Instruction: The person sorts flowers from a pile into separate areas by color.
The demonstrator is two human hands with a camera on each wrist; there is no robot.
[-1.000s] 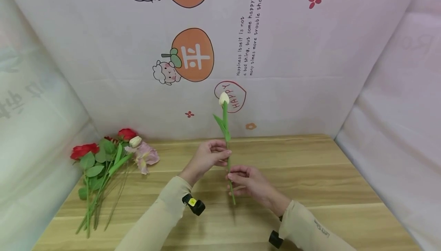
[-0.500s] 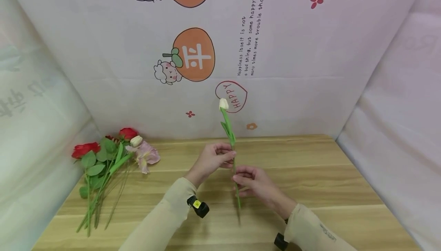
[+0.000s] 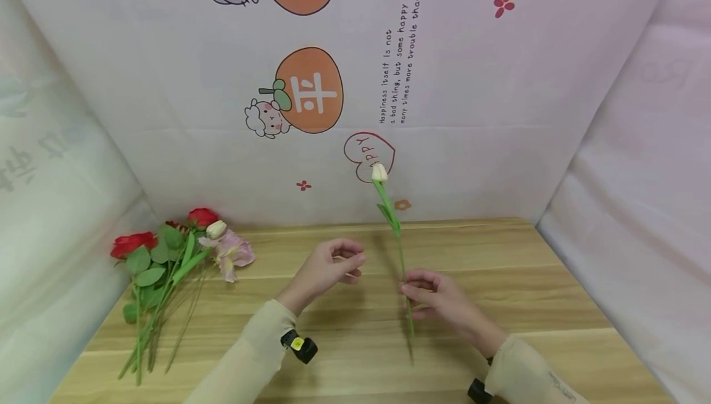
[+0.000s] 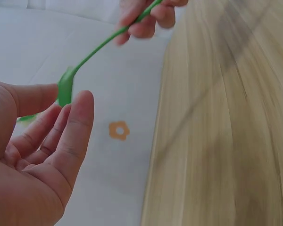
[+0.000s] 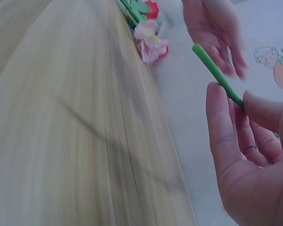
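Note:
A white tulip (image 3: 379, 173) with green leaves stands nearly upright above the table, its bloom tilted slightly left. My right hand (image 3: 444, 305) pinches its stem (image 3: 402, 256) in the lower half between thumb and fingers; the right wrist view shows the cut end of the stem (image 5: 210, 63) sticking out past the fingertips. To the left of the stem, my left hand (image 3: 329, 265) hovers apart from it, fingers loosely bent around nothing. From the left wrist view, the green leaf base (image 4: 66, 87) appears behind the left hand (image 4: 42, 150), and the bloom is mostly hidden.
On the table's left side lies a bunch of flowers: red roses (image 3: 133, 243), another white tulip (image 3: 216, 229) and a pink-purple bloom (image 3: 230, 253), stems pointing toward me. A printed white cloth (image 3: 455, 83) rises behind the wooden table (image 3: 500, 280), with cloth walls at both sides.
My left hand has let go of the tulip stem and moved slightly left. My right hand has carried the tulip to the right. The bunch lies as before.

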